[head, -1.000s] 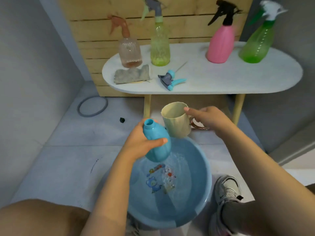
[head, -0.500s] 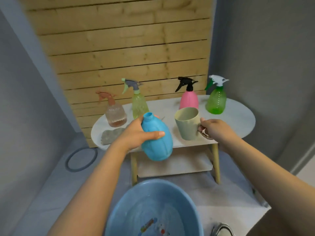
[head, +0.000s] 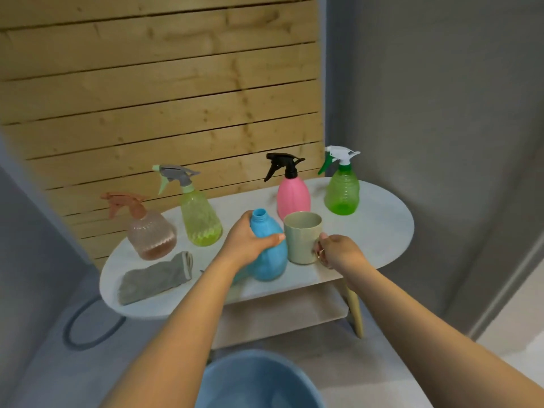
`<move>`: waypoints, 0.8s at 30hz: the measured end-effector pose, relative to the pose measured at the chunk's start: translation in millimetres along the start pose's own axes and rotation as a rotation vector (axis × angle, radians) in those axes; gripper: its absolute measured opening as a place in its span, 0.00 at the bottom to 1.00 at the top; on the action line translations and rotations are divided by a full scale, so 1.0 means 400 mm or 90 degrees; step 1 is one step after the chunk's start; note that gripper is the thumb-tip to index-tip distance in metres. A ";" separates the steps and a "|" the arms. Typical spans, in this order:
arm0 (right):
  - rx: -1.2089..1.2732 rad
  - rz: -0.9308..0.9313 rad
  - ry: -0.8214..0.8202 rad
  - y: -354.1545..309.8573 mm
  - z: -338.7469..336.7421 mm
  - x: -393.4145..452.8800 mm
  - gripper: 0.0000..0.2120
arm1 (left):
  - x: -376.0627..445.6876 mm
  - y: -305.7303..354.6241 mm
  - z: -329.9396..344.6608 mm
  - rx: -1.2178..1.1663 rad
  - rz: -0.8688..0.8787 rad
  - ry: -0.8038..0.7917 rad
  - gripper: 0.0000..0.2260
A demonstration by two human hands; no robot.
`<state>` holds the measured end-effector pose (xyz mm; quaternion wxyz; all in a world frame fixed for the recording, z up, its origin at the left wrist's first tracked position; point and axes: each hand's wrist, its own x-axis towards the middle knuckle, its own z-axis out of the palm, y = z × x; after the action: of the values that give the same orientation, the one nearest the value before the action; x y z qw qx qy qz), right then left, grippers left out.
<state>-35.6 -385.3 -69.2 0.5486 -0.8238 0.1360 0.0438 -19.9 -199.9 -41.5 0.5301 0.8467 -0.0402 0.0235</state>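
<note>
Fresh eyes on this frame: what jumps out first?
Front and centre, the left hand grips a capless blue bottle and the right hand holds a beige mug by its handle, side by side at the front of the white table. Behind them stand four bright spray bottles: peach, yellow-green, pink and green. A blue basin sits on the floor at the bottom edge.

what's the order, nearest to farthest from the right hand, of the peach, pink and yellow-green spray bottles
Measured from the right hand, which grips the mug by its handle:
1. pink spray bottle, just behind the mug.
2. yellow-green spray bottle, to the left, beyond the blue bottle.
3. peach spray bottle, farthest left.
</note>
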 end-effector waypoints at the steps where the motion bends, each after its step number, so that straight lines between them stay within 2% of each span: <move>1: -0.017 -0.002 -0.004 -0.002 0.003 -0.001 0.21 | -0.001 -0.002 0.001 0.003 0.001 0.003 0.22; 10: -0.243 -0.031 -0.007 0.004 0.010 0.003 0.19 | 0.022 -0.035 0.033 0.009 -0.006 -0.007 0.25; 12: -0.241 -0.049 0.027 0.004 0.011 -0.002 0.12 | 0.020 -0.042 0.019 0.025 -0.030 -0.050 0.33; 14: -0.231 -0.079 0.085 0.000 0.010 -0.015 0.17 | 0.013 -0.056 -0.010 0.068 -0.070 -0.107 0.48; 15: -0.228 -0.112 0.115 -0.003 0.011 -0.021 0.18 | 0.007 -0.064 -0.028 0.119 -0.081 -0.129 0.52; 17: -0.208 -0.184 0.144 -0.012 0.019 -0.036 0.16 | -0.011 -0.089 -0.060 0.271 -0.082 -0.130 0.50; 21: -0.150 -0.242 0.097 -0.027 0.051 -0.055 0.12 | -0.059 -0.146 -0.097 0.540 -0.151 -0.083 0.38; 24: -0.141 -0.237 0.051 -0.032 0.077 -0.061 0.12 | -0.082 -0.191 -0.108 0.598 -0.187 -0.084 0.35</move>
<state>-53.3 -348.1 -64.6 0.4476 -0.8910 -0.0024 -0.0762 -45.6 -126.5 -93.8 0.0857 0.9904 0.0611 -0.0893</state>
